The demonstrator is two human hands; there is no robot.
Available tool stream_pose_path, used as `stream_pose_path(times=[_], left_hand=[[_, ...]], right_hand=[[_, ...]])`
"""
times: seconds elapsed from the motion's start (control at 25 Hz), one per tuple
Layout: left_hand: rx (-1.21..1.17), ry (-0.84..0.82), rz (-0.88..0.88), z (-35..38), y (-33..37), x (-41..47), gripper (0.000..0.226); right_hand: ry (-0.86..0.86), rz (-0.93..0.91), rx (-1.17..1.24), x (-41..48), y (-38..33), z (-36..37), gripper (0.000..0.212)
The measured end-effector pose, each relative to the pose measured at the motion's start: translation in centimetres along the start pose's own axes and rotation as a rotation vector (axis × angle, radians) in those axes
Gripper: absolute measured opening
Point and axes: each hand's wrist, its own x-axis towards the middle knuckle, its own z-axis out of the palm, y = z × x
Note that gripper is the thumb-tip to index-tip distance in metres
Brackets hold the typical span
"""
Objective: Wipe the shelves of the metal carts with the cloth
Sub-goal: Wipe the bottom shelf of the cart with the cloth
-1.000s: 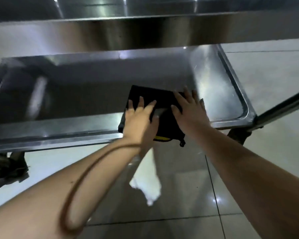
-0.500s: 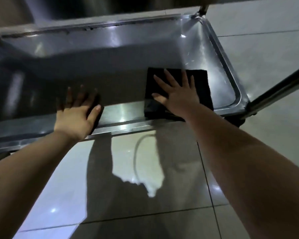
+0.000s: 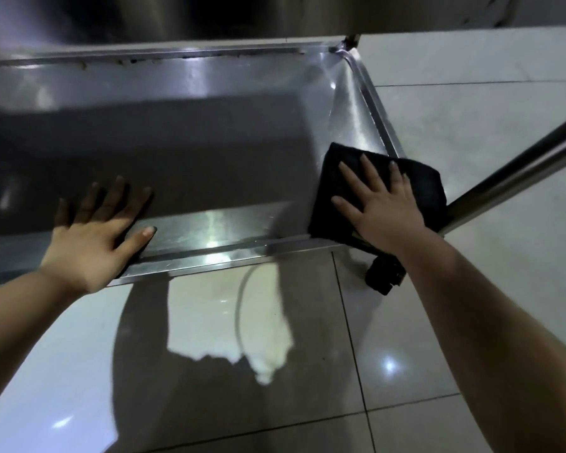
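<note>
Shelf [image 3: 209, 132]: brushed steel, glossy, faintly scratched. Cloth [image 3: 428, 188]: black, matt, soft weave. Floor [image 3: 471, 109]: polished tile, reflective.

Floor [image 3: 471, 103]: glossy pale tiles, thin dark grout lines [image 3: 346, 322]. Bright patch [image 3: 209, 322] mid-floor, ragged lower edge, dark shadow around it. Small light glint [image 3: 389, 366] on tile right of it.

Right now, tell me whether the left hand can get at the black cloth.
Probably yes. The left hand rests flat on the near edge of the shelf, and only bare steel lies between it and the black cloth. The right hand covers much of the cloth, though.
</note>
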Motion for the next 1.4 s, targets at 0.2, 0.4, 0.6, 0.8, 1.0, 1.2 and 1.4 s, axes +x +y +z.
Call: stream_pose_path(times=[0.2, 0.4, 0.6, 0.8, 1.0, 1.2, 1.4], left_hand=[[-0.041, -0.048, -0.020, -1.7, 2.8, 0.6, 0.071], [-0.067, 0.083, 0.183, -1.7, 16.9, 6.9, 0.057], [0.005, 0.074, 0.225, 1.8, 22.7, 9.4, 0.058], [0.015, 0.163, 0.242, 2.5, 22.3, 9.3, 0.068], [-0.001, 0.139, 0.226, 2.2, 22.3, 9.1, 0.059], [0.002, 0.096, 0.218, 1.8, 22.4, 9.4, 0.058], [-0.003, 0.051, 0.212, 1.6, 22.5, 9.7, 0.059]], right_hand=[[-0.018, 0.018, -0.037, -0.7, -0.4, 0.5, 0.065], [0.021, 0.040, -0.019, -0.7, -0.5, 1.0, 0.065], [0.038, 0.046, -0.015, -0.7, -0.5, 1.0, 0.063], [0.055, 0.044, 0.006, 4.0, -0.6, 0.3, 0.061], [0.016, 0.029, 0.009, 17.0, -1.6, -1.9, 0.063], [0.014, 0.029, 0.008, 16.6, -1.5, -1.9, 0.064], [0.071, 0.056, 0.051, 5.6, 0.0, -0.3, 0.061]])
